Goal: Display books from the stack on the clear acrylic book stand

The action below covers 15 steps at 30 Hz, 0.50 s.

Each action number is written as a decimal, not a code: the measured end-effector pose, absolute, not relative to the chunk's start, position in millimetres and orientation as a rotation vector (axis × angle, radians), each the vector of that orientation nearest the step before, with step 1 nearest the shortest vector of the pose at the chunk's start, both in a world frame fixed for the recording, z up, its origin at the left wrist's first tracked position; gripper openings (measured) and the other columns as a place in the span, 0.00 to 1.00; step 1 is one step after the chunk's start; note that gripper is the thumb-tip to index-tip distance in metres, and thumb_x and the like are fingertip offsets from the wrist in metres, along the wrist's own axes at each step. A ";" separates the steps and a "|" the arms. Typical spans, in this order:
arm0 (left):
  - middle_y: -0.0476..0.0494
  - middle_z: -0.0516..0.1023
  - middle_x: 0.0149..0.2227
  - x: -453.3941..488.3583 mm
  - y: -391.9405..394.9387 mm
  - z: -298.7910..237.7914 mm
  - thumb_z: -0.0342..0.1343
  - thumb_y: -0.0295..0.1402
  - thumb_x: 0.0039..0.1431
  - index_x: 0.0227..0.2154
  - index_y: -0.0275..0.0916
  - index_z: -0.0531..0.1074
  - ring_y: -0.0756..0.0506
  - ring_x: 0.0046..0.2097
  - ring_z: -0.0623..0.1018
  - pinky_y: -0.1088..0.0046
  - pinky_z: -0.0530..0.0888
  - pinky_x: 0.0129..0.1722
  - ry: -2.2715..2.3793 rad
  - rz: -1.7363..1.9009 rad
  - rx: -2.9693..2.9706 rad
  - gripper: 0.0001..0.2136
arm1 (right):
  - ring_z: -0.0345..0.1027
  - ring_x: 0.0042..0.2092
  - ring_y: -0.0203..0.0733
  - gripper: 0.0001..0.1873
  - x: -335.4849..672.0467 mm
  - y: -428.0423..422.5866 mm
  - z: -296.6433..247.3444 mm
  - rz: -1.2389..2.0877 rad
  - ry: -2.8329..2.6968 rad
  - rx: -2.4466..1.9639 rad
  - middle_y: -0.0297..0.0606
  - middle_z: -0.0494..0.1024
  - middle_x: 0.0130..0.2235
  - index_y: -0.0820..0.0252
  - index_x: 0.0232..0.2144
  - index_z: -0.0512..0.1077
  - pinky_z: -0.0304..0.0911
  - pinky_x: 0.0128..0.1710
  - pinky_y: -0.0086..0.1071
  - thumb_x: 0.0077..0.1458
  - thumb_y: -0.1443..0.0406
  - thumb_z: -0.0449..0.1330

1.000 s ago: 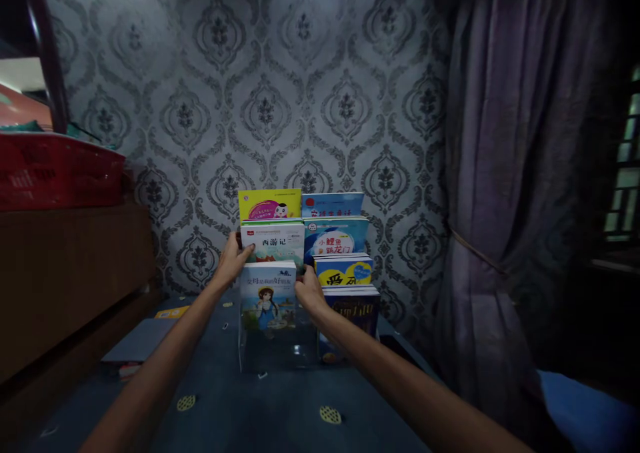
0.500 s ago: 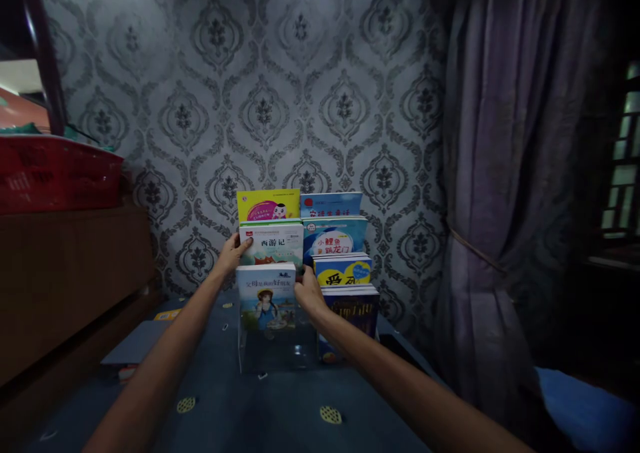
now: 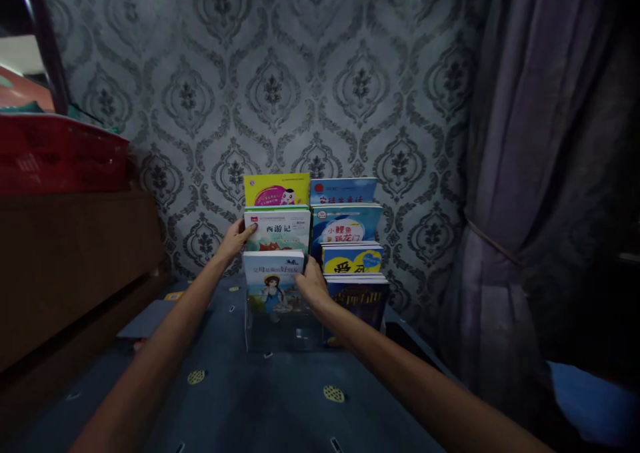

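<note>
A clear tiered book stand (image 3: 280, 336) sits on a blue patterned cloth against the wall, filled with children's books in two columns. My left hand (image 3: 235, 238) grips the left edge of the white book with a red tag (image 3: 280, 229) in the second row of the left column. My right hand (image 3: 311, 285) is closed on the right edge of the same column, between that white book and the front book showing a girl (image 3: 273, 285). A yellow book (image 3: 277, 190) stands behind them. The right column holds blue and yellow books (image 3: 350, 256).
A wooden cabinet (image 3: 75, 259) with a red basket (image 3: 60, 156) on top stands at the left. A flat grey book (image 3: 145, 319) lies on the cloth beside it. A purple curtain (image 3: 540, 193) hangs at the right, and patterned wallpaper is behind the stand.
The view has shifted slightly, so the stand sits higher and further right. Both hands stay on the left column; the left hand has slid a little up the white book's edge.
</note>
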<state>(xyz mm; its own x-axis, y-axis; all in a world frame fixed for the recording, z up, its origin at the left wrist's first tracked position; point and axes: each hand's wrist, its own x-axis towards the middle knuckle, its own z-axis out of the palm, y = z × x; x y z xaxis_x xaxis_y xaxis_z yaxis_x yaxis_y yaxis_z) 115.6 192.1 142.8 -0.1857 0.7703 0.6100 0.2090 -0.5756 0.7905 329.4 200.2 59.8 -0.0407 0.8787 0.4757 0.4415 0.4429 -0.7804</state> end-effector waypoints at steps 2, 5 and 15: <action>0.39 0.79 0.43 111.5 188.2 137.3 0.61 0.52 0.50 0.41 0.38 0.72 0.40 0.45 0.77 0.67 0.75 0.38 1.191 1.864 1.638 0.23 | 0.65 0.57 0.52 0.31 330.7 199.2 60.5 0.540 -1.669 -1.167 0.48 0.74 0.52 0.62 0.55 0.65 0.60 0.58 0.38 0.46 0.68 0.57; 0.38 0.78 0.42 108.5 173.0 116.0 0.51 0.54 0.58 0.42 0.39 0.70 0.40 0.46 0.77 0.69 0.74 0.36 1.288 1.961 1.573 0.22 | 0.67 0.55 0.53 0.29 332.5 196.7 60.4 0.554 -1.666 -1.178 0.50 0.74 0.50 0.63 0.54 0.65 0.62 0.55 0.39 0.47 0.67 0.57; 0.48 0.72 0.27 131.8 139.4 45.7 0.47 0.48 0.62 0.28 0.40 0.69 0.46 0.33 0.72 0.73 0.69 0.34 1.537 1.897 1.751 0.18 | 0.72 0.46 0.48 0.15 327.6 190.2 46.0 0.556 -1.649 -1.155 0.44 0.79 0.43 0.59 0.44 0.72 0.65 0.47 0.36 0.56 0.62 0.53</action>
<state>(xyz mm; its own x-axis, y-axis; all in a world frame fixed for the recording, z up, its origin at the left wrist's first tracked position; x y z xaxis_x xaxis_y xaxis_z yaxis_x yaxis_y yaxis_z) 131.8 139.4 45.7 -0.3144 0.6796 0.6628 0.5071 -0.4700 0.7224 327.6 190.2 46.0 -0.0380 0.8841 0.4657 0.4217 0.4367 -0.7946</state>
